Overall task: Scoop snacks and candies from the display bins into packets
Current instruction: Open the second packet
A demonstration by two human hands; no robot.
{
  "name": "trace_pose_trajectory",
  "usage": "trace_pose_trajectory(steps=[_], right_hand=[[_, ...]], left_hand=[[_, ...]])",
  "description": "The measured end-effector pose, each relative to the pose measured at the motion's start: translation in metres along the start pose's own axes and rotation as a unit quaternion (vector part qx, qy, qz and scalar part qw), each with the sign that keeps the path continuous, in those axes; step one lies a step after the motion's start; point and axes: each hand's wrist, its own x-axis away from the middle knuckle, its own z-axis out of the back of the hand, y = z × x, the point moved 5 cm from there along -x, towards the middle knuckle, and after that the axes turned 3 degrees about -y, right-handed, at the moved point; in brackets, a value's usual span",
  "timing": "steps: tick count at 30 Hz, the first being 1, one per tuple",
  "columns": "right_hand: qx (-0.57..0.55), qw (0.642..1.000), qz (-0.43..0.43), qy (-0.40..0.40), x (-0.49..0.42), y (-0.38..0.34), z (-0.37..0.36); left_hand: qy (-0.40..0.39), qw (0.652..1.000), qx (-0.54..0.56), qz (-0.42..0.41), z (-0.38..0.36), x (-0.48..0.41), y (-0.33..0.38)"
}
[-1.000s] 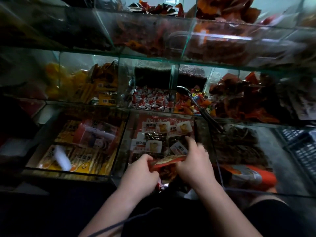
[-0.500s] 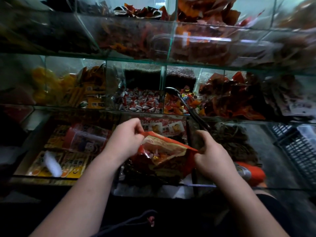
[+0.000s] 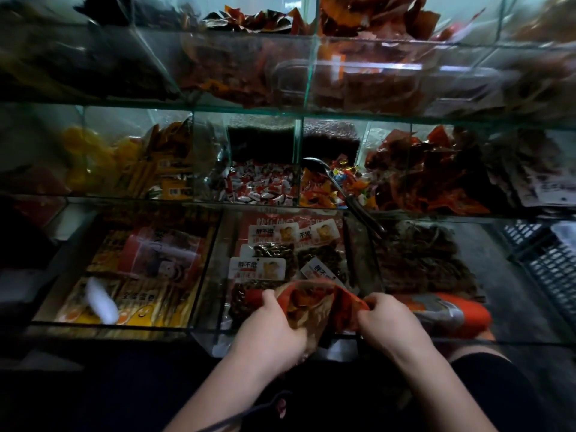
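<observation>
1. Dim overall; the bottom foreground is nearly black;
2. pale glare streaks the upper glass bin front [image 3: 367,68];
3. top corners and right edge smear with blur; straight lines bow toward the edges.

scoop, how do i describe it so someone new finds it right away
Look at the middle tier of the glass shelves. In the bin of mixed bright candies, right of the red-and-white candies, a metal scoop leans with its handle over the front edge. Its bare shiny metal sets it apart from the wrappers around it.
</observation>
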Motion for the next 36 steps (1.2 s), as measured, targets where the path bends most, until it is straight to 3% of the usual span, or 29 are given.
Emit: trace_pose_trajectory(steps=[3, 6, 9, 11, 13, 16, 19, 22, 25, 28, 31, 36], right_hand=[[-0.05, 0.993, -0.013, -0.106, 0.0, 0.0, -0.011], [-0.046, 0.998, 0.01, -0.036, -0.009, -0.002, 0.017], [-0.008, 0.987, 0.067, 0.149, -0.013, -0.005, 0.055], [-0.025, 0.97, 0.104, 0.22, -0.011, -0.009, 0.055], [-0.128, 0.968, 0.076, 0.203, -0.012, -0.007, 0.038], [-0.251, 0.967, -0.006, 0.045, -0.014, 0.002, -0.005], [-0.246, 0.967, 0.063, -0.017, -0.011, 0.001, -0.008], [-0.196, 0.972, 0.13, 0.027, -0.015, 0.006, 0.032], [-0.123, 0.974, 0.186, 0.044, -0.014, 0.003, 0.054], [-0.097, 0.98, 0.167, 0.043, -0.009, 0.002, 0.046], [-0.059, 0.985, 0.155, 0.057, 0.003, 0.003, 0.032], [-0.063, 0.961, 0.17, 0.21, 0.025, -0.01, 0.041]], left_hand=[[-0.072, 0.985, 0.157, 0.016, -0.004, -0.003, 0.002], [0.041, 0.968, 0.249, 0.012, 0.048, -0.017, -0.012], [0.167, 0.959, 0.23, -0.019, 0.103, -0.016, -0.022], [0.197, 0.963, 0.18, -0.039, 0.108, -0.01, -0.02], [0.204, 0.971, 0.116, -0.045, 0.093, -0.005, -0.016], [0.213, 0.971, 0.099, -0.051, 0.064, -0.002, -0.018], [0.242, 0.955, 0.161, -0.064, 0.066, -0.002, -0.025], [0.283, 0.93, 0.226, -0.059, 0.097, -0.003, -0.035], [0.243, 0.945, 0.21, -0.063, 0.099, -0.005, -0.028], [0.21, 0.961, 0.17, -0.056, 0.074, 0.0, -0.017], [0.266, 0.95, 0.141, -0.082, 0.068, 0.013, -0.011], [0.363, 0.91, 0.084, -0.184, 0.078, 0.033, 0.011]])
